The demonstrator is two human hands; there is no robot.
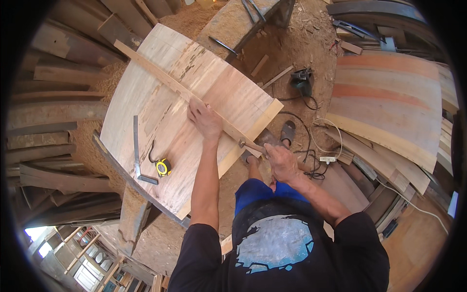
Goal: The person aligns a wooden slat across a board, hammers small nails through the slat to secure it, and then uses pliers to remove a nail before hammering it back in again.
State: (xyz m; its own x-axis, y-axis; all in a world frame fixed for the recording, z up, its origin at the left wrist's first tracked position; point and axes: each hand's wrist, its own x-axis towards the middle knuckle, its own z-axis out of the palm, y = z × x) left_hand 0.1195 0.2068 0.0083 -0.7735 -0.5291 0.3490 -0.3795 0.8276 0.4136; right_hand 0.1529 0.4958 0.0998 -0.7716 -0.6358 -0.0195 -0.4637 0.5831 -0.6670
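Observation:
A broad panel of joined pale boards (146,107) lies in front of me, with a long wooden strip (160,75) laid diagonally across it. My left hand (205,119) is on the strip near its middle, fingers bent over it and pressing it to the panel. My right hand (282,163) is closed around the wooden handle of a hammer (253,146). The hammer's small head is beside the strip's near end, at the panel's near edge; whether they touch I cannot tell. A yellow and black tape measure (163,167) and a dark try square (136,151) lie on the panel, left of my left forearm.
A corded power tool (302,82) sits on the dusty ground at right, its cable running near my sandalled feet. A white power strip (327,159) lies nearby. Another curved panel (389,102) is on the right. Stacked boards (53,112) line the left. A sawdust-covered beam (233,27) stands beyond.

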